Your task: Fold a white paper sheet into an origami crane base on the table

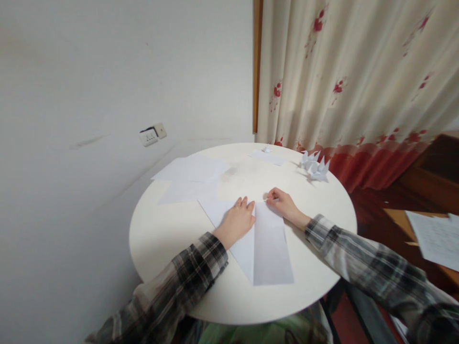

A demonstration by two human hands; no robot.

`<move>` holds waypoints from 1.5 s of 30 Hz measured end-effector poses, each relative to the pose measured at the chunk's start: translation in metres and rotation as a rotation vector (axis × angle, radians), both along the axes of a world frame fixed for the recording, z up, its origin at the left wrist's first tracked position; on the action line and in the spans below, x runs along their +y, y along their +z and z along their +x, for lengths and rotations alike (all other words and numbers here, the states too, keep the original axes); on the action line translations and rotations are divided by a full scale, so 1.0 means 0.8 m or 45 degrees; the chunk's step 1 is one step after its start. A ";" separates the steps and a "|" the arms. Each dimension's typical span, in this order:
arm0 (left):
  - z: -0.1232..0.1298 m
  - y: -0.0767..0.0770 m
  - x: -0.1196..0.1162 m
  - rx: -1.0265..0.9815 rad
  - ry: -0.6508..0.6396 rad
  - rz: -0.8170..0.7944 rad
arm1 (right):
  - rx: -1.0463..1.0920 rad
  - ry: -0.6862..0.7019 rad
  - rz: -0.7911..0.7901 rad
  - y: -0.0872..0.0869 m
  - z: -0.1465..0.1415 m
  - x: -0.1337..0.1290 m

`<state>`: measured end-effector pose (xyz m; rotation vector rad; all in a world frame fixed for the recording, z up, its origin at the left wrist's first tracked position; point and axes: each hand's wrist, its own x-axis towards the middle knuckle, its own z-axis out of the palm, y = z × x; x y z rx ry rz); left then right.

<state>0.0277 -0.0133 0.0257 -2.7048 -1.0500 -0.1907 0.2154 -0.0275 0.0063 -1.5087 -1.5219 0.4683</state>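
Observation:
A white paper sheet (268, 248), partly folded into a triangle over a rectangle, lies in the middle of the round white table (161, 239). My left hand (237, 220) lies flat on the folded left flap, fingers together and pressing down. My right hand (281, 203) rests at the sheet's top edge, fingertips pinched at the corner of the fold. Both arms wear plaid sleeves.
Loose white sheets (191, 174) lie at the table's back left. Folded paper cranes (315, 167) stand at the back right, and a small paper scrap (267, 149) sits near the far edge. A curtain (358, 86) hangs behind; a wooden desk with papers (433, 239) stands to the right.

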 end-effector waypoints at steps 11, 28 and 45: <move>-0.001 -0.002 0.000 0.002 -0.008 0.041 | 0.064 0.026 -0.029 0.000 0.000 -0.001; -0.003 -0.007 -0.002 -0.010 -0.004 0.079 | 0.004 -0.103 -0.065 0.005 0.000 -0.003; -0.001 -0.005 -0.001 0.010 0.035 0.053 | -0.016 -0.025 -0.034 0.000 0.001 -0.003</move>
